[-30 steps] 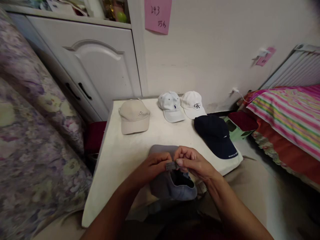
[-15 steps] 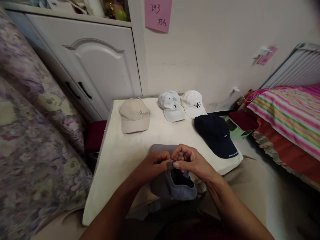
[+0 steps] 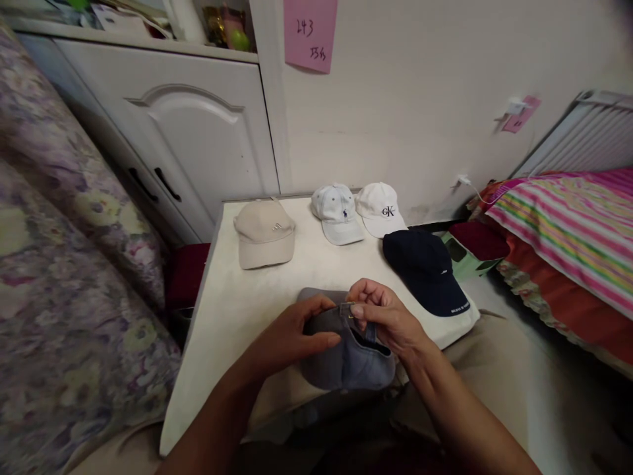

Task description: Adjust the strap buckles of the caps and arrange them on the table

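at near edge of pale table, grey-blue cap; right hand pinching back strap; left hand against cap, thumb spread from fingers.

A grey-blue fabric baseball cap lies at the tabletop's near edge, brim on the far side, dark-lined rear opening facing right. Its narrow grey strap is pinched in the right hand; the left hand spreads against its left side.
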`<state>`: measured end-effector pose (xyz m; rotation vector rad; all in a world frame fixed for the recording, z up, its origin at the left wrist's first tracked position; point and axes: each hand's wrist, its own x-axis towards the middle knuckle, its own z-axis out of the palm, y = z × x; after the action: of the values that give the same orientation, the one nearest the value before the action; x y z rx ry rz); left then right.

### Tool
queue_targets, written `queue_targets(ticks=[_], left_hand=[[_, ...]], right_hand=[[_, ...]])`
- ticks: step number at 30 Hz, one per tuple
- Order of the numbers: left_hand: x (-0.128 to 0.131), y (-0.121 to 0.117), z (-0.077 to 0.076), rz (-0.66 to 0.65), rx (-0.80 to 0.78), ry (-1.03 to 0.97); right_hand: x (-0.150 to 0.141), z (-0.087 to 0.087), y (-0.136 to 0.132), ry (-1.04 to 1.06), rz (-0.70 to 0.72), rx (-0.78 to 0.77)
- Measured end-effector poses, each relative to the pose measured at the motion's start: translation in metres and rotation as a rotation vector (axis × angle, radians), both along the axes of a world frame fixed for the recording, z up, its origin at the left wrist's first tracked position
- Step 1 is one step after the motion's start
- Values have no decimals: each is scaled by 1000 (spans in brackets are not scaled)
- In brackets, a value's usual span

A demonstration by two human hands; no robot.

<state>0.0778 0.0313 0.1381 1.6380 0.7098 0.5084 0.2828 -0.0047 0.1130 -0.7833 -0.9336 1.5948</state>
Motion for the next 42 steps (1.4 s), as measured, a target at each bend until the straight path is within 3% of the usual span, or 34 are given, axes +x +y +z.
queue_targets(ticks=[5, 9, 12, 18, 23, 28, 34, 42], left_hand=[[-10, 7, 3, 34, 18, -33], [-10, 4, 8, 182, 156, 10], [-5, 0, 2, 258, 243, 30], [-5, 6, -7, 165, 168, -48], [-2, 4, -7, 70, 368, 64], [7, -1, -11, 142, 510, 131], [8, 4, -15, 102, 529, 111], [17, -1, -19, 271, 556, 33]], right_hand=[[-4, 6, 1, 16, 11, 11], [-17, 1, -2, 42, 12, -16], [-25, -4, -4, 70, -8, -60], [-25, -8, -4, 160, -2, -129], [-23, -11, 0, 218, -17, -136], [-19, -13, 3, 223, -56, -138], [-12, -16, 6, 201, -86, -140], [-13, -14, 4, 122, -32, -92]])
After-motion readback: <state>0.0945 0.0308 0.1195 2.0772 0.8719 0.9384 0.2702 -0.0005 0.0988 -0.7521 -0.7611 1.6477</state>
